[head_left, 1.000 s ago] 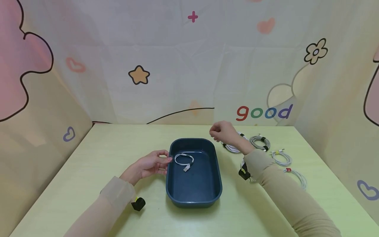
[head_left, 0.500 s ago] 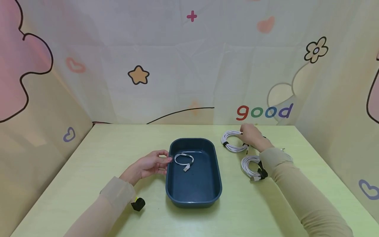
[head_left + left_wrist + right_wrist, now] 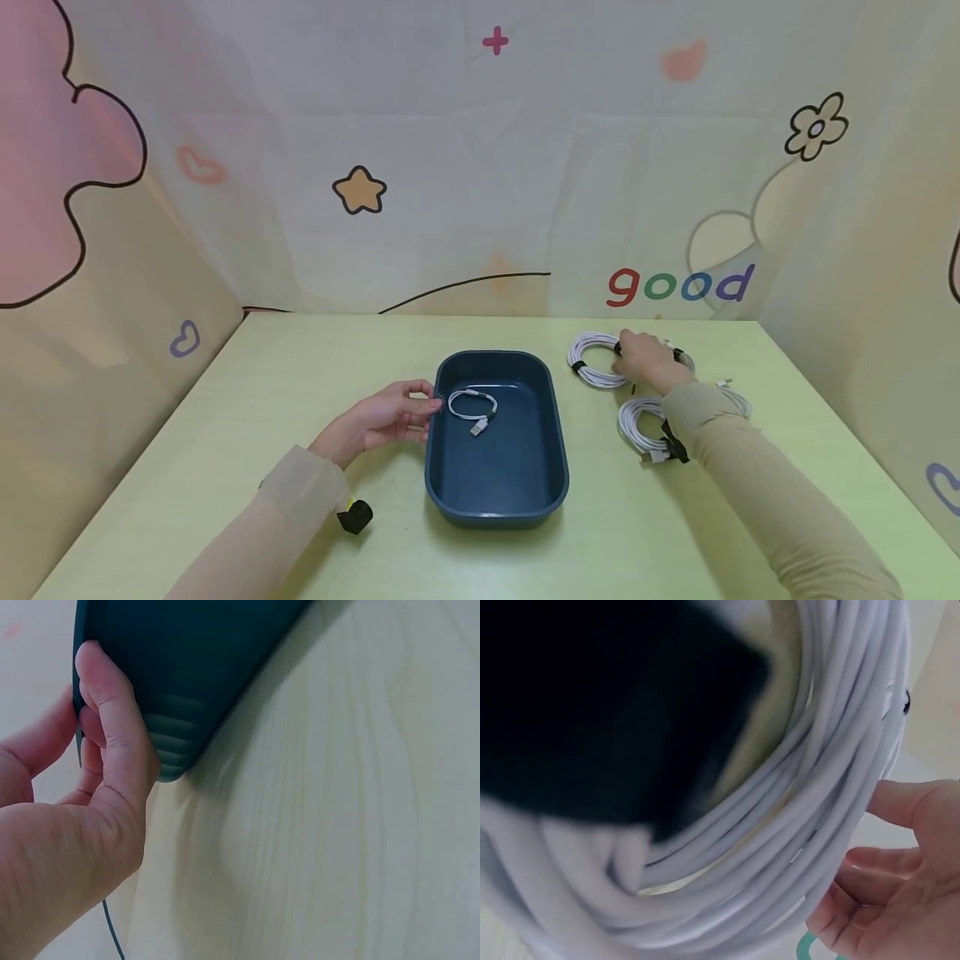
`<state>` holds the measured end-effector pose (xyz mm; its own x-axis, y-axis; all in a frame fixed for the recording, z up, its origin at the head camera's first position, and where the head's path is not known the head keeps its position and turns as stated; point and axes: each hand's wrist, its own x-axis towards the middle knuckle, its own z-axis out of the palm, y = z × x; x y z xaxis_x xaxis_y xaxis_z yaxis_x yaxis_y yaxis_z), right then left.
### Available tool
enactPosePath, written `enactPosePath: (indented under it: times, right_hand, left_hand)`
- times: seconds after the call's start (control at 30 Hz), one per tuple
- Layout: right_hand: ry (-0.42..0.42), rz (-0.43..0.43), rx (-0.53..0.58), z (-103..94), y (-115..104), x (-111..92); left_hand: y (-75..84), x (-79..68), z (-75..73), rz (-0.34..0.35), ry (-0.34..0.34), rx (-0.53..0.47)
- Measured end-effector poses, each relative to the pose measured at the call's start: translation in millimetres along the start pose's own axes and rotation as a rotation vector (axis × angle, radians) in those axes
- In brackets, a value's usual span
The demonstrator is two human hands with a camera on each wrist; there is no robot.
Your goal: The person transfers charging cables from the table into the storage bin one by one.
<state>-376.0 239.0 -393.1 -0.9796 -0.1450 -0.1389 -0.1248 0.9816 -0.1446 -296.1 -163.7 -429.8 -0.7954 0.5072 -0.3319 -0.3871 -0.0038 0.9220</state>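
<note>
A dark blue tub (image 3: 497,508) stands in the middle of the table, with a short white USB cable (image 3: 472,415) looped inside it. My left hand (image 3: 393,414) pinches the tub's left rim between thumb and fingers; the left wrist view shows the fingers at the tub wall (image 3: 195,652). At the back right, my right hand (image 3: 648,360) reaches down with bent fingers at the right edge of a white coiled cable (image 3: 588,377). A grey coiled cable (image 3: 687,362) is partly hidden behind it. Whether the fingers hold a cable is hidden.
Near my right wrist lies another white coiled cable (image 3: 636,427) with a black strap; this large coil (image 3: 840,772) fills the right wrist view. A further white cable (image 3: 738,402) is mostly covered by my sleeve. A printed cloth (image 3: 465,208) hangs behind the table.
My right hand has moved from beside the tub's far right corner, rightward to the coiled cables, then slightly down. My left hand stays on the tub rim.
</note>
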Motion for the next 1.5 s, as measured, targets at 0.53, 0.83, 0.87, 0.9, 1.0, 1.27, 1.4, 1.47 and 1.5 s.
enactPosePath:
  times: [0.53,0.83,0.87,0.9,1.0,1.27,1.4,1.47,1.5]
  right_hand:
    - [-0.027,0.024,0.062,2.5,-0.7,-0.4]
    - [0.056,0.025,0.157,-0.5,-5.0,-1.8]
    - [0.063,0.022,0.171,-1.7,-5.2,-2.3]
    - [0.065,0.017,0.185,-3.0,-5.2,-2.7]
    - [0.049,0.008,0.263,-8.0,-5.2,-5.3]
    - [0.054,0.017,0.468,-12.6,-0.5,-11.2]
    - [0.086,0.012,0.508,-12.7,0.3,-12.8]
    - [0.094,0.019,0.519,-12.5,0.9,-13.5]
    - [0.096,0.022,0.523,-12.5,1.1,-14.1]
  left_hand:
    - [0.9,-1.8,1.9,0.000,-0.007,-0.009]
    - [1.1,-1.8,1.8,-0.003,0.001,-0.013]
    - [1.0,-1.7,1.8,-0.005,0.002,-0.013]
    - [0.9,-1.7,1.9,-0.005,0.004,-0.013]
    - [0.5,-1.4,2.2,-0.009,0.009,-0.012]
    - [-0.1,-0.7,2.4,-0.005,0.013,-0.005]
    - [0.2,-1.7,2.3,0.002,0.011,-0.008]
    - [0.3,-2.1,2.2,0.004,0.009,-0.012]
    - [0.2,-2.1,2.1,0.004,0.007,-0.012]
